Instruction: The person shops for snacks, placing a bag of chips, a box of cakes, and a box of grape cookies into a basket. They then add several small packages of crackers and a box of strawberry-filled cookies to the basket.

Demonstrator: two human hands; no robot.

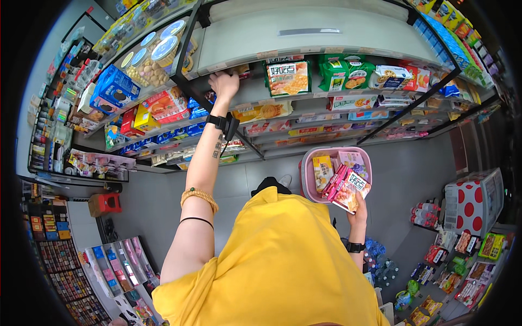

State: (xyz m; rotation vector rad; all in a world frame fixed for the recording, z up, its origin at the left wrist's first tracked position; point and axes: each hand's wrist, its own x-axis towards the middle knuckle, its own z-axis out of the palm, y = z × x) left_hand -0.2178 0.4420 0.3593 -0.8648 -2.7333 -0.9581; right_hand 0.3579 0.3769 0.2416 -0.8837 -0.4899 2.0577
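My left hand [224, 85] reaches into the shelf beside a black upright, its fingers apart and their tips partly hidden under the shelf above. A dark red packet [242, 70] lies just right of it; I cannot tell if they touch. In my right hand [358, 213] is a white and red biscuit packet [352, 190], gripped at its lower corner over a pink basket [305, 182]. Magenta packets [335, 182] lie against its left side; whether the hand holds these too is unclear. Inside the basket are a yellow box [323, 169] and a purple packet [353, 160].
Biscuit packs [287, 79] and green bags [345, 73] fill the shelf ahead. Clear tubs [164, 49] and blue boxes [113, 89] stand at left. A polka-dot bin [468, 204] and bottles [387, 271] stand on the floor at right. A red stool [106, 204] is at left.
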